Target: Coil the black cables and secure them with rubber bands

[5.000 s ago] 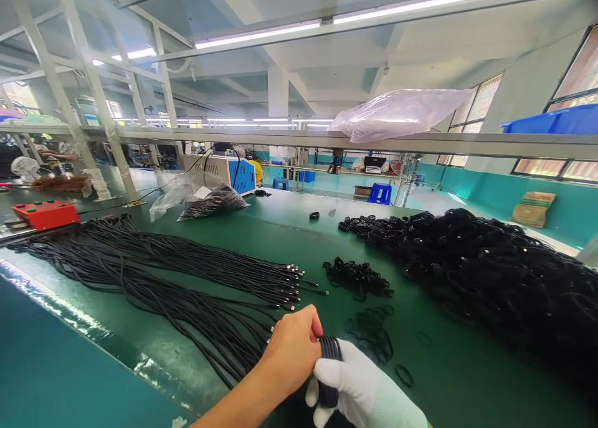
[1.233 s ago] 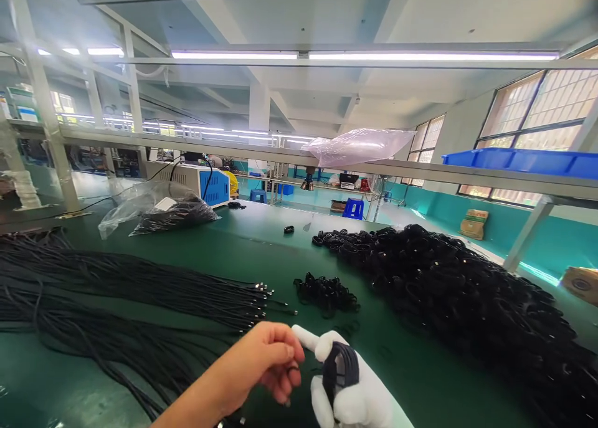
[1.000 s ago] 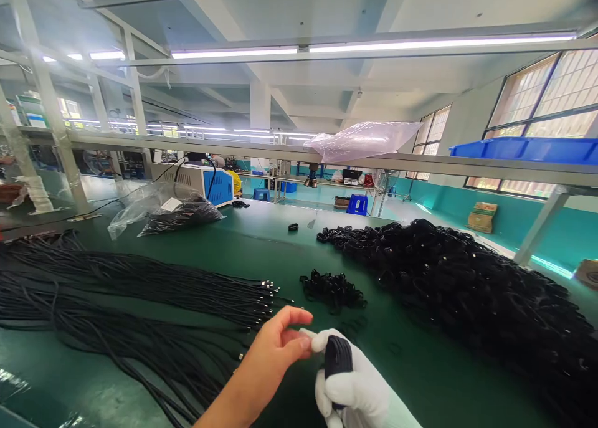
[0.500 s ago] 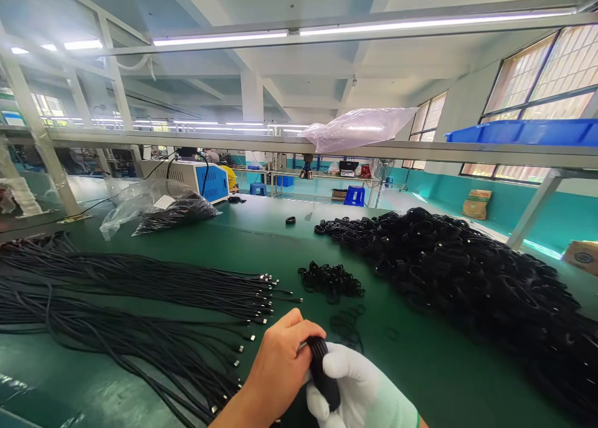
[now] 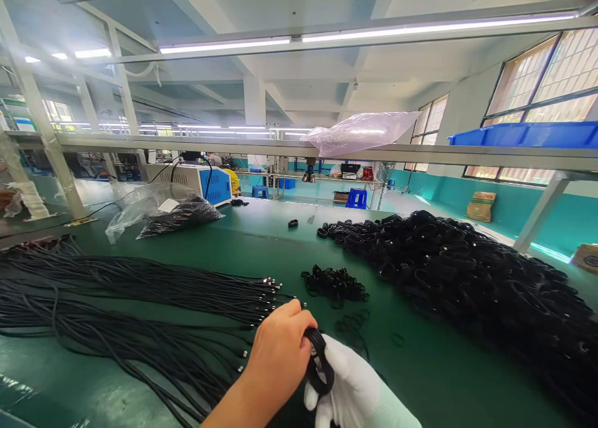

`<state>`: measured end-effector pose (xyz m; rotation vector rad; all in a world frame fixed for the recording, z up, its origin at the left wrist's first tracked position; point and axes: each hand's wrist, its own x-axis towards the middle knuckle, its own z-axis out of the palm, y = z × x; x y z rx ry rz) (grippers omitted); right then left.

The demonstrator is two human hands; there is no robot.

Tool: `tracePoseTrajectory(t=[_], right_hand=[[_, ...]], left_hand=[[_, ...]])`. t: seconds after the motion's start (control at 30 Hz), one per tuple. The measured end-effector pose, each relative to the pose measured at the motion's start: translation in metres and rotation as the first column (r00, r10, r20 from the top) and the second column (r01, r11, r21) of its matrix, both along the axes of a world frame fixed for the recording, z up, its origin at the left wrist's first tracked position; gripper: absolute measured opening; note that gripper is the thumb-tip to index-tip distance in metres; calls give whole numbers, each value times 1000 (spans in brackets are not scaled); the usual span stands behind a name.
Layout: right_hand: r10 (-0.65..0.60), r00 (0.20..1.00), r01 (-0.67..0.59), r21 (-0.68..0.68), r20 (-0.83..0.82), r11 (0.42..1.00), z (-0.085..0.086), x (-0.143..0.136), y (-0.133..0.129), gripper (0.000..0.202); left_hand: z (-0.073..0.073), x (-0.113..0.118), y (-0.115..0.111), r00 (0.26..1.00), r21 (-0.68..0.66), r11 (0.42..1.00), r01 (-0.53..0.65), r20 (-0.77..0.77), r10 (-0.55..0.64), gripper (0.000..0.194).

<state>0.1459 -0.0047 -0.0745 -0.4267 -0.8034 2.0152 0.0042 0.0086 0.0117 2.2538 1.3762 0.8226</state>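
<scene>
A small black coiled cable [image 5: 322, 378] is between my two hands, tilted so that its loop shows. My left hand [image 5: 279, 344], bare, pinches the upper end of the coil, its fingertips partly hidden. White-gloved, my right hand [image 5: 352, 381] grips the coil from the right, thumb near its top and fingers curled below. To the left lie many straight black cables [image 5: 154, 285] with metal connectors towards my hands. Beyond my hands sits a little heap of small black bands [image 5: 334, 283], with thin loose bands [image 5: 352, 323] nearer.
A large pile of coiled black cables [image 5: 448, 260] covers the right of the green table [image 5: 261, 247]. One coil [image 5: 293, 223] lies apart farther back. A plastic bag [image 5: 180, 213] and a blue-and-white machine [image 5: 215, 185] stand at back left. A shelf rail [image 5: 261, 144] crosses above.
The coil has turned between my hands, from a narrow edge-on view to one with its loop showing. My left hand has shifted slightly up and left. The camera view has moved a little.
</scene>
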Motion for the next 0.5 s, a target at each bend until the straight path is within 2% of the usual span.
tracePoseTrajectory(t=[0.03, 0.1, 0.17, 0.23, 0.3, 0.37, 0.43, 0.5], right_hand=[[10, 999, -11, -35, -32, 999, 2, 2, 1, 48], [68, 989, -86, -144, -128, 986, 5, 3, 2, 47], [143, 974, -179, -208, -178, 962, 7, 3, 1, 49], [160, 980, -182, -201, -121, 962, 9, 2, 0, 52], [67, 997, -63, -95, 49, 994, 13, 2, -2, 54], [-85, 970, 71, 66, 228, 995, 19, 4, -4, 55], [-143, 934, 103, 136, 329, 985, 24, 7, -6, 61], [-119, 936, 86, 113, 330, 990, 27, 9, -7, 61]], left_hand=[[2, -4, 5, 999, -50, 998, 35, 25, -34, 30], [1, -14, 16, 959, -198, 950, 240, 200, -201, 30], [-3, -22, 26, 849, -311, 830, 462, 427, -312, 35], [-9, -26, 32, 795, -383, 754, 534, 531, -293, 34], [-13, -24, 34, 845, -430, 773, 466, 476, -244, 31], [-15, -19, 32, 909, -404, 844, 353, 362, -207, 27], [-16, -15, 27, 936, -308, 912, 270, 306, -173, 26], [-18, -13, 21, 943, -214, 953, 215, 298, -146, 29]])
